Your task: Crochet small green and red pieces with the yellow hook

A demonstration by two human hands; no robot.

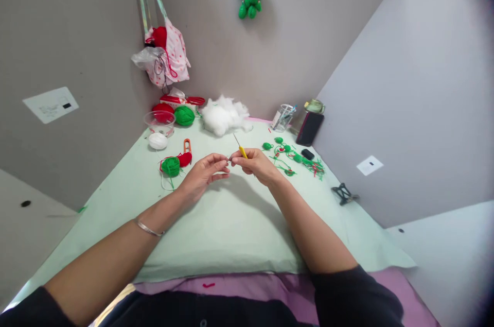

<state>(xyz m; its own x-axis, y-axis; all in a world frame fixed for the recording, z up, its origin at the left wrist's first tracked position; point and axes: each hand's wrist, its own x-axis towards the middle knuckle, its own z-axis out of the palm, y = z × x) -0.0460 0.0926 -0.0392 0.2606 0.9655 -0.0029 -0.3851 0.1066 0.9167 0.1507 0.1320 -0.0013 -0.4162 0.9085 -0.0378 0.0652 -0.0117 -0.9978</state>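
My left hand [206,172] is raised over the middle of the table, its thumb and index finger pinched together. Something small and dark shows at its fingertips, too small to make out. Beside it, fingertips almost meeting, my right hand [257,165] grips a crochet hook [243,152] with a yellow handle, the thin metal shaft pointing up and away. To the left lie a green yarn ball [170,166], a red yarn piece [185,158] and an orange stitch holder or cutter [187,145]. Small green crocheted pieces [297,158] with loose yarn ends lie to the right.
White stuffing [224,116] sits at the back. Behind left are a clear plastic bowl [160,124], a white yarn ball [158,141] and a larger green ball [184,116]. A clear cup [283,118], a phone [310,128] and a black stand [344,193] are at right.
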